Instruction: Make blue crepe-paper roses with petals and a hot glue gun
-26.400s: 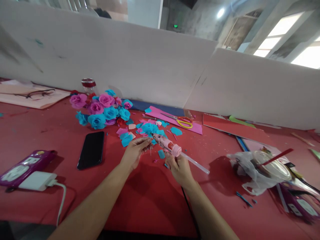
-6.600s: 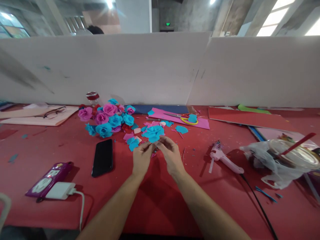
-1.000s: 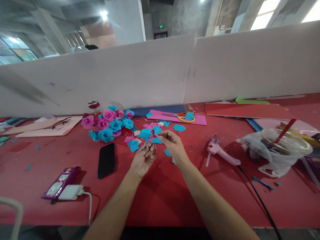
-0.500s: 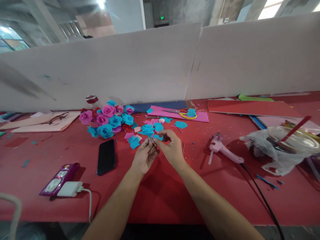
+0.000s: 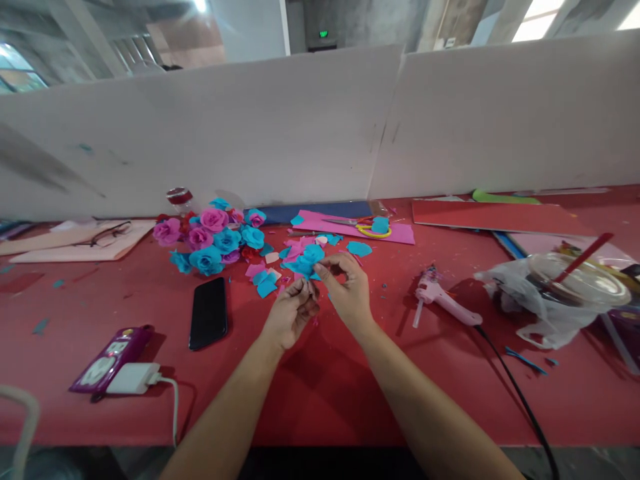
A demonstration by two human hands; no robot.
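Observation:
A blue paper flower (image 5: 307, 259) stands up from the fingertips of my left hand (image 5: 295, 310), which are pinched together at its base. My right hand (image 5: 349, 290) holds the edge of a petal on the flower's right side between thumb and curled forefinger. Blue paper petals (image 5: 267, 287) and pink paper scraps (image 5: 256, 270) lie on the red table just beyond my hands. A bunch of finished blue, pink and red paper flowers (image 5: 210, 260) sits to the left. What lies between my left fingertips is mostly hidden.
A black phone (image 5: 209, 315) and a purple power strip (image 5: 111, 363) with a white charger (image 5: 133, 379) lie left. Yellow-handled scissors (image 5: 374, 230) rest on pink paper (image 5: 400, 233) behind. Right are a pink glue gun (image 5: 445, 300) with its cord and a bagged drink cup (image 5: 575, 283).
The blue flower now shows more fully above my left fingertips. My right hand has shifted slightly right, from my left fingertips to the flower's petal edge. The view has turned slightly.

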